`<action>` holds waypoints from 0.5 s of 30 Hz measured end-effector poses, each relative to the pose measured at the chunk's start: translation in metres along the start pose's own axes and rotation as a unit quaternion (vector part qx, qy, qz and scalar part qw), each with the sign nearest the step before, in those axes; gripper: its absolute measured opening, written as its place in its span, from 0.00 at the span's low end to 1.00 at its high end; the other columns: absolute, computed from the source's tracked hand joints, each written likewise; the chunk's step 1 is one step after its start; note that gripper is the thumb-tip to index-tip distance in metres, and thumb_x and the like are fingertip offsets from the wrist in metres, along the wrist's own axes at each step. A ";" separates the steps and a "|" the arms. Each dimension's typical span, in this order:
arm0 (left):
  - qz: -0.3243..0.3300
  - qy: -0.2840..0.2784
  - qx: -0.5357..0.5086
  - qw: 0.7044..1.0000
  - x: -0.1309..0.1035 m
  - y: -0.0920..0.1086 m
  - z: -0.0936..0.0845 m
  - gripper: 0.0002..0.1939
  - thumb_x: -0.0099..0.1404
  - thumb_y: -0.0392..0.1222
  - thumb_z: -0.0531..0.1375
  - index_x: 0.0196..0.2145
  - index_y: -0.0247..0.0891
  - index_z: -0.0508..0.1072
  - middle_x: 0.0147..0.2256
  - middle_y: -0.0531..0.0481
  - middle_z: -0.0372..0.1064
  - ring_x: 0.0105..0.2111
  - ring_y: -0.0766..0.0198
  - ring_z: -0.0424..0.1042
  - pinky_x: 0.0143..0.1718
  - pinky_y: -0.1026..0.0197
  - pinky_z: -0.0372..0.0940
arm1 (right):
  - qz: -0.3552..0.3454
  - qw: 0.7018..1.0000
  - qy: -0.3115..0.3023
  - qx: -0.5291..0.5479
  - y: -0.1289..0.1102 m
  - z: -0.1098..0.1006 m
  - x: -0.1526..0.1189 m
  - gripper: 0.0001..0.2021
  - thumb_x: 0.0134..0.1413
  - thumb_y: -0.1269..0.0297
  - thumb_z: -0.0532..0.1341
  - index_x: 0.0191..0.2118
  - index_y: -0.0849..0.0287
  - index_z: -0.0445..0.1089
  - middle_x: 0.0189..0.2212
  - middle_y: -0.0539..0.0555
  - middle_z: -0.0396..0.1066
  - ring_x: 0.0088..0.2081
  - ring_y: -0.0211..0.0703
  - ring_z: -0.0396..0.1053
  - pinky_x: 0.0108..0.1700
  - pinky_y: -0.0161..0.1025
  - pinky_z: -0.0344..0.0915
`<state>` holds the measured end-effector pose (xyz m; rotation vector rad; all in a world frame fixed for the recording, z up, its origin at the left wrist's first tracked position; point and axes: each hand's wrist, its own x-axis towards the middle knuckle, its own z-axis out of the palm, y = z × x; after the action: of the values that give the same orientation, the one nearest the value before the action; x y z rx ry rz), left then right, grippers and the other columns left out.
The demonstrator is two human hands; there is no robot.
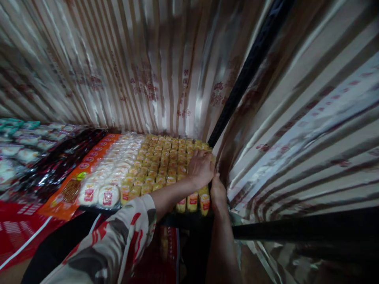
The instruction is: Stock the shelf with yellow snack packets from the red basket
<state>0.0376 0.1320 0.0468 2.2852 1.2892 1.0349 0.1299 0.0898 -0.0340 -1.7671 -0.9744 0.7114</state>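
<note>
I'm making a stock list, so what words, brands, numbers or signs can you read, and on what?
None can be read with certainty:
Yellow packets: labels too small.
White round packets: red labels blurred.
Orange package: markings too small.
Pleated sheeting: reddish characters blurred.

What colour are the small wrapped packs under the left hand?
The small wrapped packs are yellow; the head view shows it.

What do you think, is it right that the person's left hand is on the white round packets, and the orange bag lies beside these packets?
Not fully: the left hand is on the yellow packets, not the white round packets, as the head view shows. The orange bag does lie beside the white ones.
</note>
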 end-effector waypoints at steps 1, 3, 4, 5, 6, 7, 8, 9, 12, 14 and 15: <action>0.000 0.011 -0.037 0.999 -0.014 0.003 -0.008 0.13 0.61 0.32 0.52 0.42 0.34 0.71 0.44 0.45 0.68 0.47 0.60 0.62 0.53 0.59 0.58 | -0.010 1.000 0.000 0.003 -0.006 -0.002 -0.007 0.39 0.55 0.39 0.40 0.55 0.71 0.63 0.55 0.67 0.62 0.58 0.52 0.57 0.60 0.49 0.49; 0.022 0.034 -0.117 0.992 -0.048 0.008 -0.024 0.13 0.61 0.30 0.50 0.39 0.37 0.71 0.41 0.48 0.70 0.45 0.63 0.65 0.51 0.60 0.60 | -0.072 0.997 0.007 0.023 -0.020 -0.005 -0.024 0.35 0.55 0.41 0.44 0.54 0.68 0.63 0.54 0.65 0.63 0.57 0.51 0.59 0.60 0.49 0.50; 0.030 0.041 -0.156 0.986 -0.067 0.009 -0.032 0.14 0.62 0.30 0.48 0.39 0.38 0.70 0.41 0.48 0.70 0.44 0.64 0.66 0.51 0.60 0.61 | -0.099 0.994 0.022 0.042 -0.027 -0.006 -0.036 0.33 0.55 0.43 0.46 0.53 0.66 0.64 0.53 0.64 0.64 0.55 0.50 0.61 0.58 0.49 0.53; 0.030 0.045 -0.188 0.981 -0.087 0.009 -0.039 0.14 0.62 0.30 0.48 0.39 0.38 0.70 0.41 0.47 0.70 0.44 0.64 0.66 0.49 0.60 0.62 | -0.116 0.990 0.038 0.064 -0.034 -0.006 -0.049 0.30 0.55 0.45 0.48 0.52 0.64 0.65 0.52 0.63 0.66 0.53 0.49 0.63 0.56 0.48 0.56; 0.027 0.052 -0.215 0.975 -0.108 0.008 -0.046 0.13 0.62 0.30 0.48 0.38 0.38 0.70 0.40 0.47 0.70 0.43 0.64 0.67 0.47 0.60 0.63 | -0.127 0.987 0.052 0.087 -0.040 -0.005 -0.064 0.26 0.56 0.47 0.49 0.50 0.62 0.66 0.49 0.61 0.69 0.50 0.48 0.66 0.53 0.48 0.59; 0.012 0.052 -0.237 0.970 -0.130 0.006 -0.051 0.14 0.61 0.29 0.48 0.38 0.37 0.70 0.38 0.46 0.70 0.41 0.64 0.68 0.44 0.61 0.64 | -0.138 0.983 0.052 0.113 -0.044 -0.003 -0.081 0.23 0.57 0.49 0.51 0.49 0.60 0.67 0.45 0.59 0.71 0.46 0.46 0.68 0.50 0.46 0.63; -0.017 0.048 -0.253 0.966 -0.151 0.002 -0.055 0.14 0.60 0.28 0.48 0.37 0.37 0.70 0.36 0.47 0.70 0.38 0.65 0.68 0.41 0.62 0.65 | -0.156 0.979 0.041 0.125 -0.047 0.000 -0.098 0.20 0.57 0.52 0.52 0.46 0.59 0.68 0.41 0.57 0.72 0.42 0.44 0.70 0.47 0.44 0.65; -0.053 0.044 -0.264 0.962 -0.173 -0.003 -0.059 0.13 0.60 0.28 0.48 0.35 0.37 0.70 0.34 0.47 0.70 0.35 0.65 0.68 0.38 0.63 0.65 | -0.173 0.977 0.027 0.120 -0.049 0.004 -0.116 0.16 0.58 0.54 0.52 0.42 0.58 0.70 0.37 0.55 0.73 0.39 0.42 0.70 0.44 0.41 0.65; -0.174 -0.005 -0.275 0.946 -0.234 -0.027 -0.061 0.11 0.59 0.31 0.50 0.32 0.37 0.71 0.32 0.48 0.70 0.35 0.63 0.68 0.38 0.61 0.64 | -0.228 0.968 -0.092 0.049 -0.039 0.024 -0.167 0.12 0.58 0.59 0.53 0.34 0.57 0.71 0.32 0.53 0.73 0.36 0.41 0.71 0.40 0.37 0.66; -0.249 -0.050 -0.282 0.925 -0.268 -0.049 -0.060 0.11 0.60 0.32 0.51 0.33 0.37 0.72 0.34 0.48 0.71 0.38 0.61 0.68 0.43 0.59 0.64 | -0.225 0.962 -0.153 0.001 -0.022 0.043 -0.195 0.12 0.58 0.60 0.52 0.34 0.57 0.71 0.32 0.54 0.74 0.35 0.41 0.71 0.39 0.36 0.66; -0.288 -0.071 -0.285 0.912 -0.282 -0.061 -0.059 0.10 0.60 0.34 0.52 0.33 0.37 0.73 0.36 0.47 0.72 0.39 0.60 0.68 0.45 0.58 0.63 | -0.214 0.957 -0.194 -0.018 -0.011 0.054 -0.207 0.12 0.59 0.60 0.52 0.34 0.56 0.71 0.31 0.54 0.74 0.35 0.41 0.71 0.39 0.36 0.66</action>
<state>-0.1351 -0.0751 -0.0707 1.3952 1.2679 0.8569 -0.0226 -0.0604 -0.0356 -1.3961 -1.5852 0.7733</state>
